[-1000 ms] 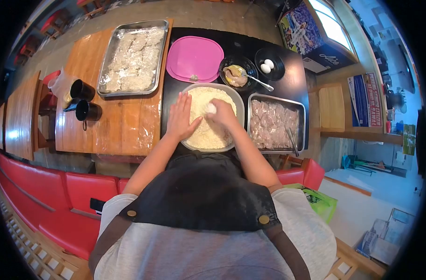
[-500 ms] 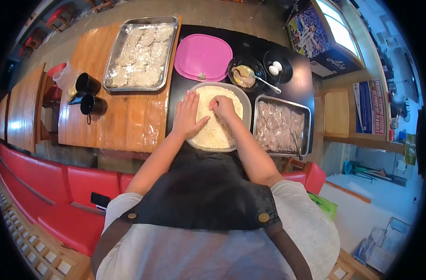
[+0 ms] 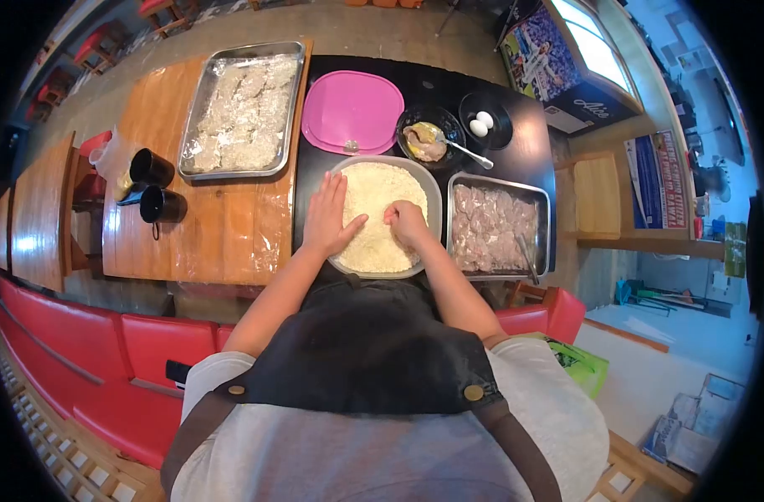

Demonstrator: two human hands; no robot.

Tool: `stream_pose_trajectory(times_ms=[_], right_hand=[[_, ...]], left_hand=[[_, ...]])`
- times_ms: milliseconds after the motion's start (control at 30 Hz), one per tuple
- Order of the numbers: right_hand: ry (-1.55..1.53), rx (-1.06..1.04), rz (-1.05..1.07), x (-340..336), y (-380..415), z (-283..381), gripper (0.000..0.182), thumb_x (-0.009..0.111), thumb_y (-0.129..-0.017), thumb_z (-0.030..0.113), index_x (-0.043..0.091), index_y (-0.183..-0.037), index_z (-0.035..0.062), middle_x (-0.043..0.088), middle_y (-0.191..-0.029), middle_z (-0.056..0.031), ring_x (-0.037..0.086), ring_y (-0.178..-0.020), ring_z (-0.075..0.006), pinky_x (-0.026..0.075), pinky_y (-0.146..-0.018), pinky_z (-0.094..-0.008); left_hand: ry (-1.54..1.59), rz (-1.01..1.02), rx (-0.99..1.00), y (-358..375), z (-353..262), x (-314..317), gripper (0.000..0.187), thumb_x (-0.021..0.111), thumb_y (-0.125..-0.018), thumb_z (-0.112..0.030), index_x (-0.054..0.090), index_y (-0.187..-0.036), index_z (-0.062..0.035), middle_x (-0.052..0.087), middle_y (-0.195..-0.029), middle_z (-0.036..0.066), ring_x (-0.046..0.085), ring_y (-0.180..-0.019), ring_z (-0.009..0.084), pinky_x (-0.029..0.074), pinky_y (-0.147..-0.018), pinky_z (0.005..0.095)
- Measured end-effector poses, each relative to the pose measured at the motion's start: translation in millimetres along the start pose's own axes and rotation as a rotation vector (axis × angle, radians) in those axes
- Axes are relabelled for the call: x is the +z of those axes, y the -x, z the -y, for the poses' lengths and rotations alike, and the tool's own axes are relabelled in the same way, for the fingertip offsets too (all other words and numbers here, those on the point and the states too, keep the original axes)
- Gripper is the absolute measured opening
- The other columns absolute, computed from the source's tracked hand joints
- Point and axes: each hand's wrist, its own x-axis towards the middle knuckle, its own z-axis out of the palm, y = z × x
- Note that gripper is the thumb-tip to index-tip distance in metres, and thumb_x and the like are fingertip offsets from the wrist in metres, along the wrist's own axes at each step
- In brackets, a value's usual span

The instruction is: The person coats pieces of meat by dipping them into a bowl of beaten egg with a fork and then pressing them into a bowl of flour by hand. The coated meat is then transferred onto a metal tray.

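A pale tub (image 3: pixel 434 188) filled with light yellow crumbs (image 3: pixel 382 247) stands in front of me on the black table. My left hand (image 3: pixel 333 219) lies flat at the tub's left side, fingers stretched out over the crumbs and rim. Over the right part of the crumbs, my right hand (image 3: pixel 407 222) is closed in a fist with its knuckles towards the crumbs; what it holds, if anything, is hidden. Just right of the tub is a metal tray of raw meat (image 3: pixel 495 226), with a utensil (image 3: pixel 528 257) leaning in it.
Behind the tub are a pink lid (image 3: pixel 353 105), a black bowl with meat, egg and a spoon (image 3: pixel 470 153), and a dark plate with two eggs (image 3: pixel 480 128). A tray of coated pieces (image 3: pixel 244 109) and black mugs (image 3: pixel 163 204) stand on the wooden table.
My right hand has moved slightly right and down over the crumbs, still closed. My left hand stays flat at the left side. The view has shifted a little.
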Motion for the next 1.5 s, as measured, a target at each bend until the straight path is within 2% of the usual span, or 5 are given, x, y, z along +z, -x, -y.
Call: stream_pose_trajectory(times_ms=[133, 300, 400, 933, 1500], right_hand=[[0.32, 0.118, 0.203, -31.1, 13.6, 23.8, 0.03, 0.073, -0.065, 0.028, 0.061, -0.071, 0.0005, 0.061, -0.08, -0.0165, 0.06, -0.078, -0.0249, 0.046, -0.07, -0.035], [0.846, 0.103, 0.079, -4.5, 50.4, 18.7, 0.09, 0.08, -0.054, 0.035, 0.036, -0.124, 0.002, 0.037, -0.116, -0.03, 0.046, -0.102, -0.0425, 0.042, -0.086, -0.0395], [0.434, 0.176, 0.219, -3.8, 36.9, 8.0, 0.093, 0.081, -0.052, 0.032, 0.035, -0.127, 0.0025, 0.033, -0.12, -0.0326, 0.045, -0.106, -0.0439, 0.042, -0.088, -0.0388], [0.121, -0.079, -0.046, -0.3, -53.5, 30.6, 0.004, 0.067, -0.066, 0.005, 0.063, -0.069, 0.0035, 0.062, -0.063, -0.0134, 0.061, -0.061, -0.0217, 0.048, -0.057, -0.0324], [0.348, -0.218, 0.106, 17.1, -43.4, 56.5, 0.018, 0.063, -0.066, 0.013, 0.059, -0.081, 0.0037, 0.056, -0.087, -0.0197, 0.052, -0.088, -0.0347, 0.044, -0.073, -0.0399]], left_hand=[[-0.03, 0.018, -0.028, -0.1, 1.8, -2.9, 0.084, 0.05, -0.077, -0.056, 0.027, -0.133, 0.0023, 0.027, -0.139, 0.018, 0.018, -0.132, 0.0336, 0.021, -0.101, 0.0497], [-0.018, -0.004, 0.011, 1.4, 1.1, -2.3, 0.09, 0.044, -0.075, -0.065, 0.028, -0.134, 0.0018, 0.028, -0.138, 0.018, 0.018, -0.132, 0.034, 0.021, -0.102, 0.0469], [-0.02, 0.01, 0.0, 1.0, 0.0, -3.6, 0.09, 0.045, -0.075, -0.064, 0.028, -0.133, 0.002, 0.028, -0.138, 0.019, 0.018, -0.132, 0.0348, 0.021, -0.102, 0.0471], [-0.002, 0.011, 0.025, -1.1, -0.8, -1.6, 0.088, 0.046, -0.076, -0.061, 0.027, -0.133, 0.0042, 0.03, -0.136, 0.021, 0.02, -0.131, 0.0364, 0.021, -0.103, 0.044], [0.055, 0.008, 0.05, -0.7, 6.5, 2.0, 0.084, 0.044, -0.08, -0.058, 0.025, -0.134, 0.003, 0.028, -0.138, 0.02, 0.017, -0.132, 0.0356, 0.019, -0.105, 0.0447]])
